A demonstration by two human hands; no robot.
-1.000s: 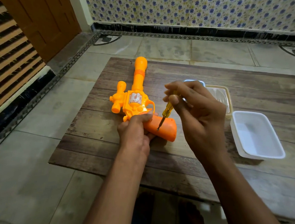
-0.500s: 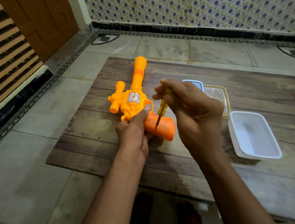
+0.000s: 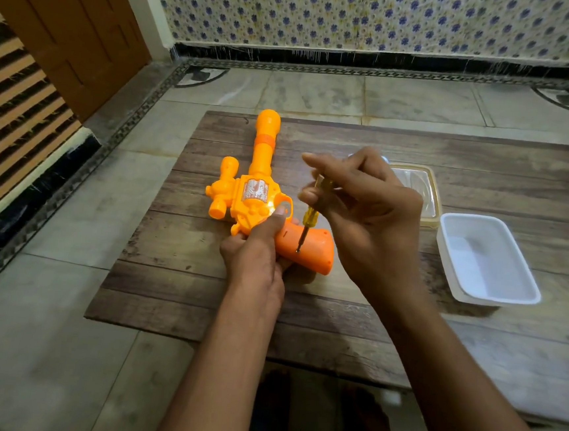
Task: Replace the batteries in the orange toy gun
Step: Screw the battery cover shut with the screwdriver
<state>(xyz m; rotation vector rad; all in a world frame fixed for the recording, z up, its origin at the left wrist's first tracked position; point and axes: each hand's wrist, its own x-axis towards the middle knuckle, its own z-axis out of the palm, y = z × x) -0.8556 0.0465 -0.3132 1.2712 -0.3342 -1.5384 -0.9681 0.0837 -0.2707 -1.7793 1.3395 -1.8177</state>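
1. Orange toy gun (image 3: 261,192): one, smooth moulded plastic, lying flat on the wood-grain board (image 3: 487,164). Long round barrel points away from the person; a silver embossed label sits on the body; the grip is a darker orange, rounded at the butt.
2. Screwdriver (image 3: 308,217): one, translucent yellow handle, thin metal shaft. It stands near upright, tip touching the gun's grip.
3. Left hand (image 3: 258,257): fingers wrapped around the gun where grip meets body, thumb pressed by the trigger guard. It is pinning the gun to the board.
4. Right hand (image 3: 368,219): fingertips pinched narrow around the screwdriver handle, directly above the gun's grip; index finger extended over the top.
5. White tray (image 3: 496,299): one, rectangular, smooth plastic, rounded corners, right of the gun, well apart.
6. Clear container (image 3: 426,190): one, yellowish rim, right of the gun behind the right hand, just beside the white tray's far edge.
7. Batteries: cannot tell, none discernible.
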